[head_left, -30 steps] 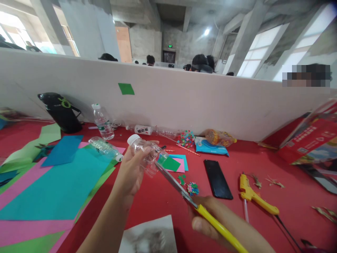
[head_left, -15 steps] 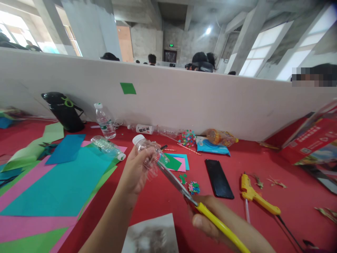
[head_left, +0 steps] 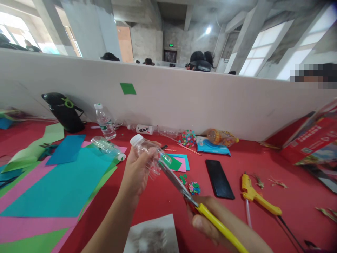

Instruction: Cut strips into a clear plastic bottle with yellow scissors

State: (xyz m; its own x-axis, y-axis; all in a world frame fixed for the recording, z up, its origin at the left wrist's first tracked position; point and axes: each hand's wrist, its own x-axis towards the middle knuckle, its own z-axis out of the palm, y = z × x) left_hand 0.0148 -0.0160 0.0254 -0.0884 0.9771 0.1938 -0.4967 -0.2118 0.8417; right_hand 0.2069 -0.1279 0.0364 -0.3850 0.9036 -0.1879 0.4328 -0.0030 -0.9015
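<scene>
In the head view, the left hand [head_left: 138, 170] has its fingers curled round a clear bottle [head_left: 145, 146], the thumb lying along its side. The bottle tilts above the red table [head_left: 163, 200], its white cap [head_left: 136, 140] toward the far left and its lower end toward the right hand [head_left: 216, 205]. That hand is wrapped about the yellow handles of the scissors [head_left: 183, 189], and the blade tips reach the lower end of the bottle; with plastic so see-through, I cannot tell how deep they sit.

Just behind the blades lie green, pink and blue cards [head_left: 175, 163], and near them a small heap of stars [head_left: 194, 188]. A phone [head_left: 219, 179] rests to the right, with a yellow glue gun [head_left: 250, 193] beyond it. Big coloured sheets [head_left: 60, 186] overlap on the left, a flattish bottle lying across their far edge. Along the white partition [head_left: 223, 105] I see a black flask [head_left: 65, 114], an upright water bottle [head_left: 105, 123] and a blue packet [head_left: 213, 147], an orange-labelled bottle lying against it.
</scene>
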